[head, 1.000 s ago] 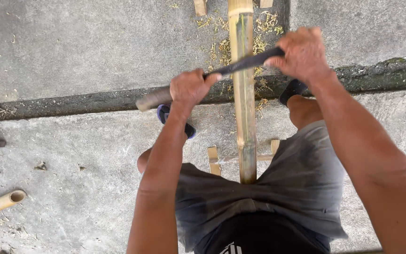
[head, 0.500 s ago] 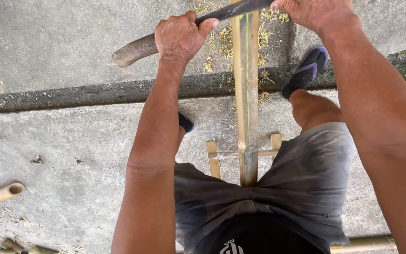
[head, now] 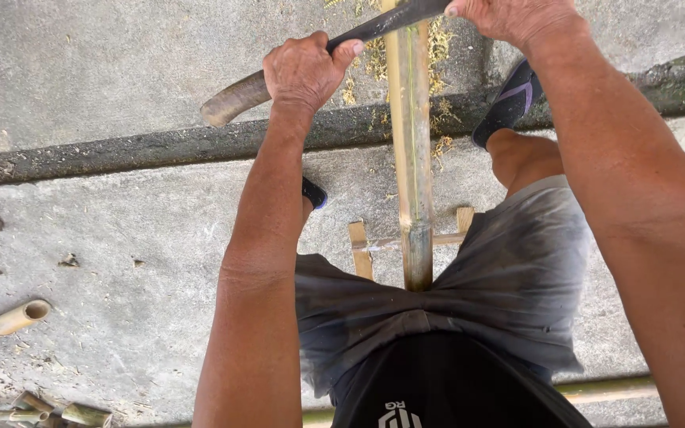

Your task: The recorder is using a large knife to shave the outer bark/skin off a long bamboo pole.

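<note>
together, both hands (head: pixel 304 75) clenched on a long blade (head: pixel 374 28), across upright bamboo (head: pixel 410 143)

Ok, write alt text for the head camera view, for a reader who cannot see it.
Seen from above, a seated person's left hand and right hand grip the two ends of a dark-bladed tool laid across a long bamboo pole that runs out between the knees. Cut bamboo pieces lie on the concrete floor at lower left.

A grey concrete floor (head: pixel 120 261) is crossed by a dark mossy groove (head: pixel 105 154). At lower left lie several cut bamboo tubes (head: pixel 5 321), with more short offcuts (head: pixel 33 408) clustered near the bottom edge. Pale shavings (head: pixel 441 147) litter the groove.
</note>
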